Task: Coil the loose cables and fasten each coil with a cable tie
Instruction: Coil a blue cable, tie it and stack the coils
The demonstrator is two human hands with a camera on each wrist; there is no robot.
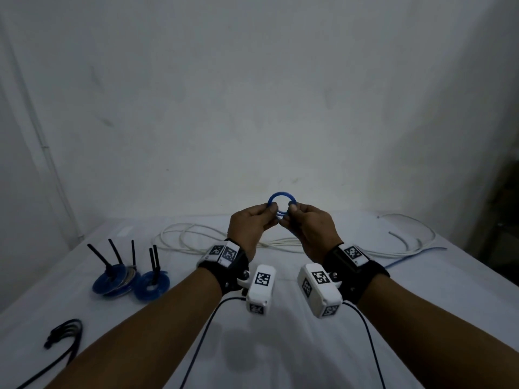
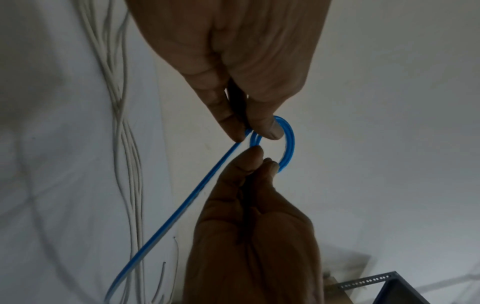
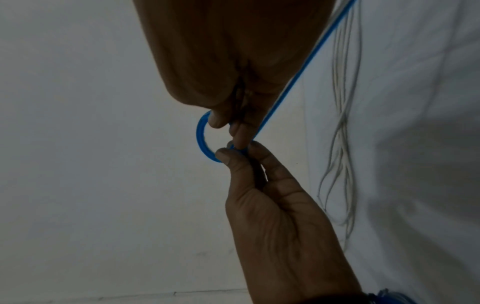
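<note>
On the white-covered table (image 1: pixel 280 346), a bunch of black cable ties (image 1: pixel 66 332) lay at the near left, with two finished blue cable coils (image 1: pixel 132 282) bound by upright black ties just beyond. Above the table's middle, the left hand (image 1: pixel 248 227) and right hand (image 1: pixel 313 228) each pinched one side of a small blue cable coil (image 1: pixel 281 198), its loose blue tail (image 2: pixel 182 205) trailing to the right. Farther back, loose white cable (image 1: pixel 196 237) sprawled across the cloth before a pale wall (image 1: pixel 252 94).
</note>
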